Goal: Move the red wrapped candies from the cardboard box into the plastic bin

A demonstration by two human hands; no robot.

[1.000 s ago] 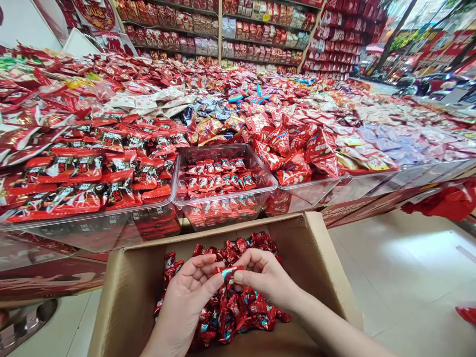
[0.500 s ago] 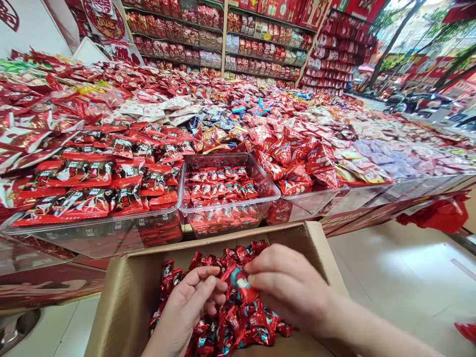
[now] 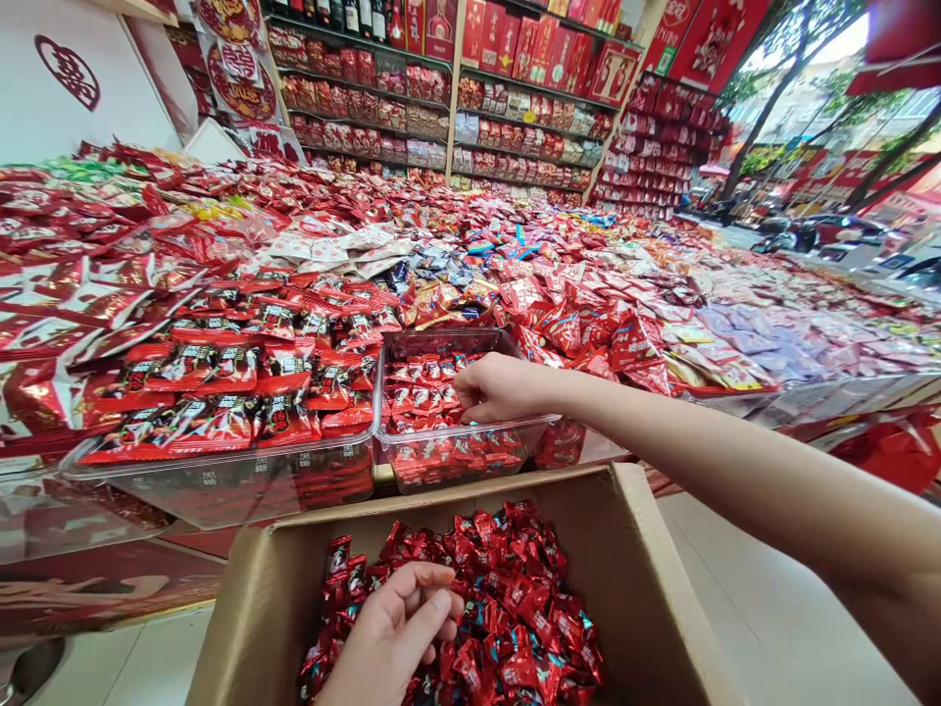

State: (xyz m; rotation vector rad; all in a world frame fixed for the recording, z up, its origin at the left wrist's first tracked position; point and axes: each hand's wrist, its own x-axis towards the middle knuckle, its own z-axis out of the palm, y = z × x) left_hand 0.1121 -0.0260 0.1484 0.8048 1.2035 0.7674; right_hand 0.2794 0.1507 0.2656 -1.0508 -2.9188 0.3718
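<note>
At six o'clock, the left hand (image 3: 401, 628) hangs loose over red candies (image 3: 515, 598) in a cardboard box (image 3: 628, 559). At one o'clock from it, the right hand (image 3: 501, 385), grip hidden, curls over candy rows (image 3: 416, 400) in a clear tub (image 3: 412, 434), maybe adding one. Next, it needs a neat spot.

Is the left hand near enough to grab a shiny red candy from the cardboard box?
Probably yes: the left hand is just over the shiny red candies, the cardboard box is open on top, and the right hand is out of the way at the clear plastic tray.
</note>
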